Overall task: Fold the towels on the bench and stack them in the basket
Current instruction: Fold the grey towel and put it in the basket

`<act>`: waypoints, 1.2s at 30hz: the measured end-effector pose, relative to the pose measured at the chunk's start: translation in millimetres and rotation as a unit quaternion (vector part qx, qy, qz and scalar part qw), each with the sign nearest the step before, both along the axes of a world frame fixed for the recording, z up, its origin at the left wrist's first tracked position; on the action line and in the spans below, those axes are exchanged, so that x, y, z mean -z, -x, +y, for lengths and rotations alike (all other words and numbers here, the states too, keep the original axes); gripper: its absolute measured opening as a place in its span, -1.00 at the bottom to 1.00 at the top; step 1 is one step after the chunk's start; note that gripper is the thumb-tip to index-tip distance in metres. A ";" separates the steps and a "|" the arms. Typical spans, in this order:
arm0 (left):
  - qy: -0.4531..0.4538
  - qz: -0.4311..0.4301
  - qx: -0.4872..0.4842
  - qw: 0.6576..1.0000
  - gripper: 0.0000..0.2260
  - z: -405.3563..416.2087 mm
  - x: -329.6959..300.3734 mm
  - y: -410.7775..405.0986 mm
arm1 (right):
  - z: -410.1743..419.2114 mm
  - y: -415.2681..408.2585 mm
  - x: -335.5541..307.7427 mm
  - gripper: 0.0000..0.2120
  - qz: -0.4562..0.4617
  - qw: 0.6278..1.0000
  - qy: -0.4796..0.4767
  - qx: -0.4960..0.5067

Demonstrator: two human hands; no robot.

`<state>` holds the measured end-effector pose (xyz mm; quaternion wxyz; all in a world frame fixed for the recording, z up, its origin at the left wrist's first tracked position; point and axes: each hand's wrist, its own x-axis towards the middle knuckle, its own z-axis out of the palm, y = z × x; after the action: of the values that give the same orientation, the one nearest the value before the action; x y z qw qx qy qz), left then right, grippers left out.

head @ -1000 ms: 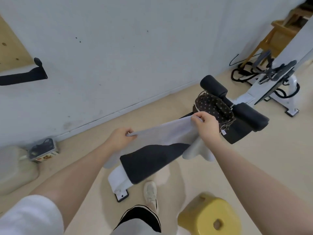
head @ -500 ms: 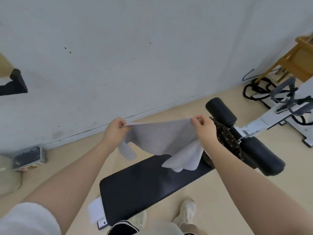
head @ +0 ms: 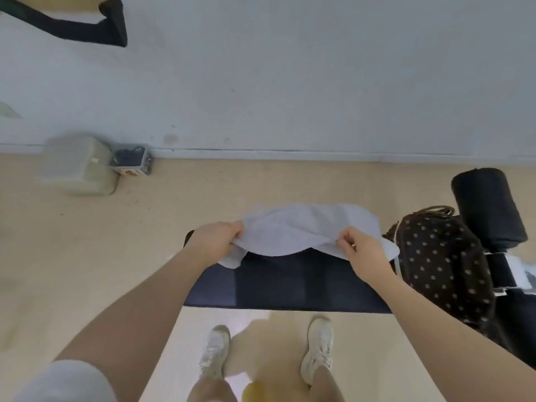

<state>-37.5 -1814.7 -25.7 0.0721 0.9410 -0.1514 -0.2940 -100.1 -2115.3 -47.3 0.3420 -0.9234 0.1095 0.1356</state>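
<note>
**Towel brought down over the bench pad**

Nearest the camera, on the near side of the bench, stand two white sneakers on the tan floor, with a blurred yellow shape just nearer than them at the bottom edge. A second ago that yellow thing showed as a stool well to the right of the bench end; now only its top peeks in.

The bench's dark pad runs flat across the view — earlier it lay at a slant, so the view has swung to face it squarely. Over its far edge hangs the pale grey towel, spread wide and sagging in the middle, its far part reaching beyond the bench over the floor. Half a second ago it was held up in the air, clear of the pad; now it is low over the bench, whether resting on it or just above cannot be told.

The left hand grips the towel's left end, fingers curled over the cloth. The right hand pinches the right end between thumb and fingertips.

Just right of the towel, at the bench's right end, sits the dark polka-dot basket, with black foam rollers beyond it. Beyond the bench to the left, by the white wall, lie a blurred pale container and a small box.
</note>
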 end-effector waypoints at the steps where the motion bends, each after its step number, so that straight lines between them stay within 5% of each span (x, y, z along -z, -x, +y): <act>1: -0.029 0.008 0.016 0.999 -0.85 5.7 23.1 8.4 | 4.7 9.1 20.8 -0.86 0.024 0.999 0.018 -0.017; 7: -0.082 0.011 0.129 0.988 -0.82 22.3 131.4 52.7 | 37.2 60.1 133.2 -0.89 0.107 0.974 0.155 -0.127; 13: -0.076 0.146 0.190 0.968 -0.75 41.3 198.2 93.3 | 69.1 84.2 191.9 -0.73 0.182 0.930 0.235 -0.217; 18: 0.015 0.128 0.165 0.978 -0.79 40.6 243.7 101.5 | 90.8 49.3 222.6 -0.72 0.018 0.964 0.234 -0.128; 21: 0.054 0.083 0.168 0.981 -0.83 39.5 251.1 100.9 | 100.9 37.0 240.7 -0.79 -0.110 0.952 0.221 -0.181; 27: 0.068 0.052 0.154 0.984 -0.83 41.3 272.6 137.9 | 104.4 63.1 257.5 -0.71 -0.177 0.939 0.213 -0.204; 32: 0.157 -0.050 -0.003 0.986 -0.72 38.6 265.7 174.4 | 103.0 103.4 250.7 -0.48 -0.072 0.937 0.246 -0.238; 36: 0.174 -0.233 -0.184 0.939 -0.83 45.2 260.3 183.0 | 118.8 108.6 240.3 -0.44 -0.101 0.926 0.241 -0.274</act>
<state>-220.5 -1769.4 -286.0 0.2502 0.9673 -0.0373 -0.0174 -208.7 -1996.4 -287.6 0.0682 -0.9807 -0.1538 0.1001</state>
